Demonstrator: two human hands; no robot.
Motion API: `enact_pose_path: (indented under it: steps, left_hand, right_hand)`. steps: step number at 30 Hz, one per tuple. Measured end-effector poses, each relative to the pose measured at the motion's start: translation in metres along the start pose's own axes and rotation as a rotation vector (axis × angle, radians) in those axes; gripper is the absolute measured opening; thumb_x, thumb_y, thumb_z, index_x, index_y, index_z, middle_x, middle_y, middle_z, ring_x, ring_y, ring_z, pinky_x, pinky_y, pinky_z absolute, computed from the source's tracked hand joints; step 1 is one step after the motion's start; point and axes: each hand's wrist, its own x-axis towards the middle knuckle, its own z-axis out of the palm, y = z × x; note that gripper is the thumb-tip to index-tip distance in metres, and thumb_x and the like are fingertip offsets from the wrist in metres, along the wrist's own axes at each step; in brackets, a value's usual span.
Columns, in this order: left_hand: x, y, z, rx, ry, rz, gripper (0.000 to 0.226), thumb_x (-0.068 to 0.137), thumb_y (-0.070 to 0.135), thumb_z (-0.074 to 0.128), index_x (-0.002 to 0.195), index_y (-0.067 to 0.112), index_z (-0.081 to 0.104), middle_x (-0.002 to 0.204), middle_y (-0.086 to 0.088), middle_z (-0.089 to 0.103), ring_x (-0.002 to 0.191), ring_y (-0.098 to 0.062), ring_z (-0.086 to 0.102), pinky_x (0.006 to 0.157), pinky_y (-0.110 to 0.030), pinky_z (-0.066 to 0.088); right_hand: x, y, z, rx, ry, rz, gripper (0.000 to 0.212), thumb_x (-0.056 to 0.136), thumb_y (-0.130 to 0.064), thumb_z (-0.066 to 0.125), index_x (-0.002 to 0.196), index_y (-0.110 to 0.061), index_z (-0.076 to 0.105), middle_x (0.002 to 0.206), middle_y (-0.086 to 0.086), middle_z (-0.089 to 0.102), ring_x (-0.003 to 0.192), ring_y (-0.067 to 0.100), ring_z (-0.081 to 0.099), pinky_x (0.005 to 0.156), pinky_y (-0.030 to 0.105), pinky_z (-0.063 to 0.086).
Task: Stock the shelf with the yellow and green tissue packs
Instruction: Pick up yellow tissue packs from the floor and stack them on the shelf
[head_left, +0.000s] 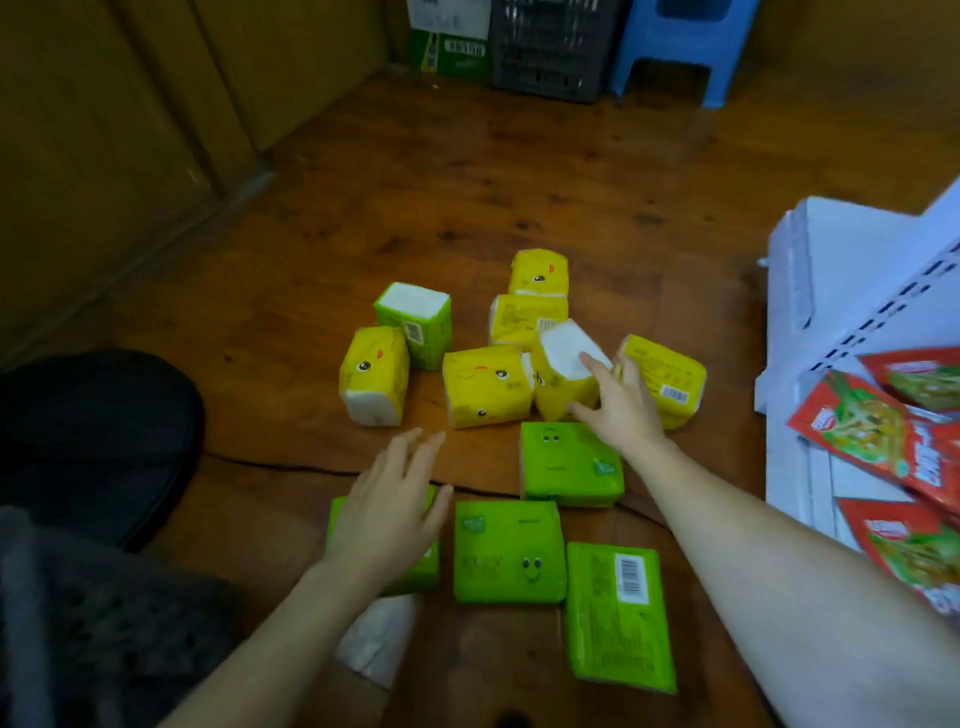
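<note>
Several yellow tissue packs (487, 385) and green tissue packs (509, 552) lie scattered on the wooden floor. My right hand (621, 410) grips a tilted yellow pack (558, 387) standing with its white end up; the index finger lies on the white end and the thumb on the yellow side. My left hand (387, 512) hovers open, fingers spread, over a green pack (415, 571) that it mostly hides. Another green pack (570, 462) lies just below my right hand. The white shelf (810, 291) stands at the right edge.
Red snack bags (878, 431) hang on the shelf's lower right. A blue stool (680, 47), a dark crate (550, 52) and a carton (449, 47) stand at the far wall. Cardboard boxes (104, 130) rise on the left. A dark bag (98, 441) sits near left. White plastic wrap (376, 639) lies by my left arm.
</note>
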Motion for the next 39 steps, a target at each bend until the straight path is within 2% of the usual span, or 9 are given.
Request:
enact_pose_path:
  steps: [7, 13, 18, 23, 28, 31, 34, 36, 39]
  left_hand:
    - [-0.004, 0.002, 0.004, 0.040, -0.050, 0.028, 0.058, 0.082, 0.041, 0.037, 0.124, 0.005, 0.055, 0.118, -0.020, 0.058, 0.096, -0.039, 0.065, 0.065, -0.046, 0.057]
    - [-0.004, 0.003, 0.001, 0.019, -0.019, 0.001, 0.064, 0.084, 0.043, 0.036, 0.137, 0.007, 0.044, 0.136, -0.018, 0.046, 0.120, -0.038, 0.051, 0.088, -0.045, 0.048]
    - [-0.005, 0.005, -0.002, 0.022, -0.047, -0.034, 0.070, 0.083, 0.046, 0.030, 0.144, 0.012, 0.033, 0.145, -0.014, 0.035, 0.129, -0.033, 0.041, 0.097, -0.041, 0.042]
    - [-0.008, 0.001, -0.001, -0.017, -0.030, -0.051, 0.060, 0.096, 0.033, 0.047, 0.147, 0.013, 0.023, 0.148, -0.013, 0.028, 0.133, -0.031, 0.035, 0.100, -0.041, 0.040]
    - [-0.007, 0.008, -0.007, -0.366, 0.017, -0.149, 0.065, 0.096, 0.028, 0.049, 0.150, 0.015, 0.014, 0.146, -0.011, 0.027, 0.134, -0.028, 0.033, 0.103, -0.035, 0.033]
    - [-0.005, 0.009, -0.015, -0.630, 0.061, -0.171, 0.070, 0.093, 0.031, 0.054, 0.150, 0.022, 0.014, 0.145, -0.010, 0.028, 0.135, -0.022, 0.032, 0.108, -0.030, 0.029]
    - [-0.004, 0.009, -0.021, -0.818, 0.062, -0.155, 0.081, 0.083, 0.047, 0.062, 0.149, 0.028, 0.018, 0.150, -0.003, 0.027, 0.140, -0.013, 0.025, 0.113, -0.032, 0.027]
    - [-0.005, 0.009, -0.026, -0.976, 0.017, -0.192, 0.074, 0.085, 0.037, 0.063, 0.147, 0.020, 0.026, 0.143, -0.001, 0.039, 0.130, -0.008, 0.040, 0.104, -0.022, 0.039]
    - [-0.007, 0.010, -0.030, -1.126, 0.005, -0.257, 0.034, 0.095, 0.017, 0.052, 0.127, 0.008, 0.053, 0.109, -0.002, 0.063, 0.084, 0.007, 0.062, 0.071, -0.008, 0.050]
  right_hand:
    - [0.002, -0.010, 0.013, 0.308, 0.184, 0.100, 0.038, 0.086, -0.022, 0.063, 0.122, -0.013, 0.054, 0.126, 0.016, 0.047, 0.112, 0.033, 0.051, 0.086, 0.033, 0.038]
    - [-0.002, -0.019, 0.009, 0.380, 0.287, 0.195, 0.016, 0.089, -0.015, 0.059, 0.100, -0.005, 0.063, 0.112, 0.019, 0.059, 0.106, 0.033, 0.054, 0.078, 0.032, 0.034]
    - [-0.007, -0.017, -0.008, 0.431, 0.371, 0.203, 0.014, 0.091, -0.016, 0.054, 0.096, -0.005, 0.060, 0.110, 0.019, 0.061, 0.105, 0.033, 0.054, 0.074, 0.030, 0.031]
    - [-0.017, -0.019, -0.042, 0.650, 0.476, 0.200, 0.009, 0.096, -0.014, 0.045, 0.101, -0.010, 0.052, 0.098, 0.011, 0.055, 0.094, 0.023, 0.051, 0.076, 0.030, 0.032]
    - [-0.026, -0.035, -0.057, 0.798, 0.176, 0.062, 0.025, 0.095, -0.011, 0.047, 0.076, -0.026, 0.042, 0.118, 0.008, 0.055, 0.100, 0.016, 0.052, 0.071, 0.019, 0.036]
    - [-0.042, -0.061, -0.054, 0.740, -0.200, 0.023, 0.024, 0.095, -0.013, 0.048, 0.074, -0.024, 0.047, 0.093, -0.003, 0.055, 0.077, 0.006, 0.047, 0.061, 0.015, 0.035]
    - [-0.060, -0.090, -0.048, 0.711, -0.604, 0.006, 0.019, 0.095, -0.016, 0.048, 0.078, -0.023, 0.050, 0.081, -0.001, 0.051, 0.076, 0.012, 0.048, 0.067, 0.026, 0.039]
    - [-0.068, -0.105, -0.044, 0.741, -0.721, -0.021, 0.019, 0.096, -0.015, 0.046, 0.078, -0.021, 0.048, 0.074, -0.001, 0.048, 0.068, 0.011, 0.046, 0.058, 0.025, 0.037]
    - [-0.071, -0.117, -0.040, 0.740, -0.655, -0.052, 0.020, 0.096, -0.018, 0.048, 0.077, -0.023, 0.047, 0.072, -0.002, 0.047, 0.064, 0.010, 0.043, 0.054, 0.022, 0.033]
